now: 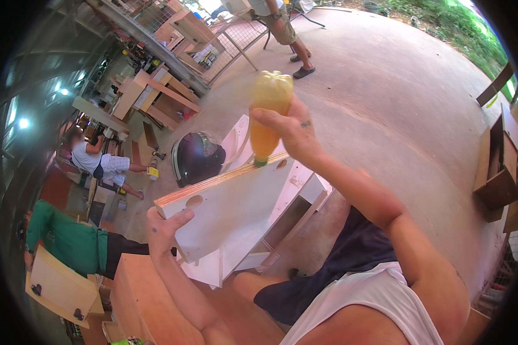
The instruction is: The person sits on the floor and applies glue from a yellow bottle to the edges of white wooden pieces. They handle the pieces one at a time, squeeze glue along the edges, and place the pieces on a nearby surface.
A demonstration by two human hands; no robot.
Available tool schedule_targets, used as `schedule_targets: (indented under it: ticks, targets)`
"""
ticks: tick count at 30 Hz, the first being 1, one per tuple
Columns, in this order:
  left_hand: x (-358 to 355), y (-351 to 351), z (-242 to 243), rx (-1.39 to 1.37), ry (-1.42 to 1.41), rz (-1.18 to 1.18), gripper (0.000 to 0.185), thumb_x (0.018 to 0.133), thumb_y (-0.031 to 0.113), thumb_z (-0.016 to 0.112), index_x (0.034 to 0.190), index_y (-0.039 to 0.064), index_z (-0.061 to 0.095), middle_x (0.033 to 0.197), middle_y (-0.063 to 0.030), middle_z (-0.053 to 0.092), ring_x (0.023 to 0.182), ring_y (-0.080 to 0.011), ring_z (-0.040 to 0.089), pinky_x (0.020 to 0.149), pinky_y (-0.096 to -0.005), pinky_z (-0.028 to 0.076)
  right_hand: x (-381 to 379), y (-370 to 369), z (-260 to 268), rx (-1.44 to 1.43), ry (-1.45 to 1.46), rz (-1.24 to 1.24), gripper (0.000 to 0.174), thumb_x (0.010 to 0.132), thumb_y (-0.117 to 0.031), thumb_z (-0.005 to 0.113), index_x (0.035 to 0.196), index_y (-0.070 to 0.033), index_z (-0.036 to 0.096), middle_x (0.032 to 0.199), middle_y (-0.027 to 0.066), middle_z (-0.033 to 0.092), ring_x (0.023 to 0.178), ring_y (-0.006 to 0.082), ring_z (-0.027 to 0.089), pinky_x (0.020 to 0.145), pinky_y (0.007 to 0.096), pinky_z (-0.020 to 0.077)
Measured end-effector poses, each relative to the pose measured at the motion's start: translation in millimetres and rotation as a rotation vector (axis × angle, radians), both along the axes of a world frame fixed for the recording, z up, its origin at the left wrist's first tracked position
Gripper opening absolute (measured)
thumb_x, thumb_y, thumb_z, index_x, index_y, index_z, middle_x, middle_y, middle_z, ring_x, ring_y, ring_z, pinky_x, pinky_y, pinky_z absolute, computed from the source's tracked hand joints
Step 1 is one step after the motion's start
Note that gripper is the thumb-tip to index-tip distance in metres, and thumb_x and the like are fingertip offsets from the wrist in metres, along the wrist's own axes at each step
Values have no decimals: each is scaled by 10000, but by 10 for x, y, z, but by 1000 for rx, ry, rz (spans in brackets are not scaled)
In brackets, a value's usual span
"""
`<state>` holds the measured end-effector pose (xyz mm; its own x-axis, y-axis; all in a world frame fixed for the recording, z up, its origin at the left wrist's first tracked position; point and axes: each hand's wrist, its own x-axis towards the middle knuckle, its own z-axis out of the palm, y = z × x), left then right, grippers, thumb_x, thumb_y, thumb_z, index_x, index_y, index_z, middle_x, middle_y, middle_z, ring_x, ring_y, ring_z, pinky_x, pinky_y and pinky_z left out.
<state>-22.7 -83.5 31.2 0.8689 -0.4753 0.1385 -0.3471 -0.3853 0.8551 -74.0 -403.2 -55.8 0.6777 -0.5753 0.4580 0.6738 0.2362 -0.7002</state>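
Observation:
My right hand (287, 123) grips a clear plastic bottle (270, 92) of yellow-orange liquid, turned upside down. Its green cap end meets the upper plywood edge of a white-faced board (233, 207), near the board's far end. My left hand (166, 230) holds this board at its near left corner, thumb on the white face beside a round recess. A second round recess shows close to the bottle. Beneath the board lie more white panels (213, 269). Whether liquid is coming out cannot be told.
A dark helmet (198, 157) lies just beyond the board. A wooden cabinet box (144, 297) stands at lower left, near a person in green (69, 241). Another person (99, 159) sits farther left; a third (282, 30) stands at the top. Wooden carcasses (498, 172) stand at right.

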Motion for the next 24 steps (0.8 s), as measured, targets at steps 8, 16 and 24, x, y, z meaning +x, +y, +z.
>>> schedule_targets:
  ticks: [8, 16, 24]
  targets:
    - [103, 126, -85, -47, 30, -9, 421, 733, 165, 877, 1052, -69, 734, 908, -104, 738, 772, -158, 684, 714, -304, 536, 103, -384, -503, 132, 124, -144, 326, 887, -140, 778, 1152, -48, 612, 1014, 36, 675, 931, 129, 648, 835, 299, 530]
    - [68, -1, -28, -42, 19, -36, 411, 746, 187, 870, 1039, -70, 737, 909, -95, 736, 778, -145, 676, 722, -292, 531, 14, -144, -146, 130, 13, 36, 403, 872, -153, 790, 1195, -16, 593, 1063, 90, 694, 984, 185, 677, 879, 355, 548]
    - [93, -25, -14, 19, 11, -22, 386, 751, 172, 869, 1034, -59, 746, 899, -81, 737, 777, -126, 672, 729, -278, 528, -79, -20, 200, -60, -36, 6, 354, 883, -200, 788, 1154, -33, 634, 1020, 61, 698, 947, 151, 665, 851, 326, 543]
